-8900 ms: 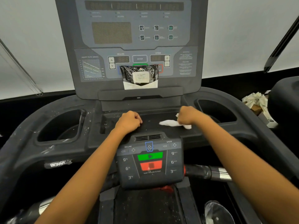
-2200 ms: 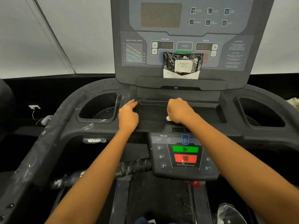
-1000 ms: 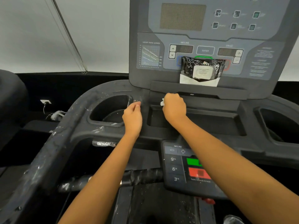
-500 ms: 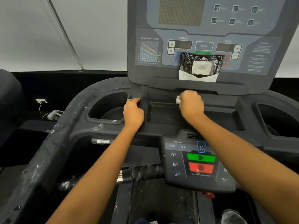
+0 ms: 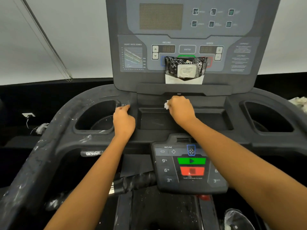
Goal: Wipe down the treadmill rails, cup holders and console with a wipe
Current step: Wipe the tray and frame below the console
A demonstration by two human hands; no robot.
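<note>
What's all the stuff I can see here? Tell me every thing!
console: one, grey, upright at back
wipes pack: one, black, leaning on console
tray: one, black, middle
cup holders: two, black, left and right of tray
keypad: one, dark, below tray, green and red buttons
rail: one, black with white smears, left
crumpled paper: one heap, whitish, far right
wipe: one, white, at tray's back edge
left hand: one, rests beside left cup holder, fingers curled
right hand: one, grips wipe

A wall socket [image 5: 28, 115] with a cable sits at nine o'clock, and crumpled white paper [image 5: 299, 102] at three o'clock.
</note>
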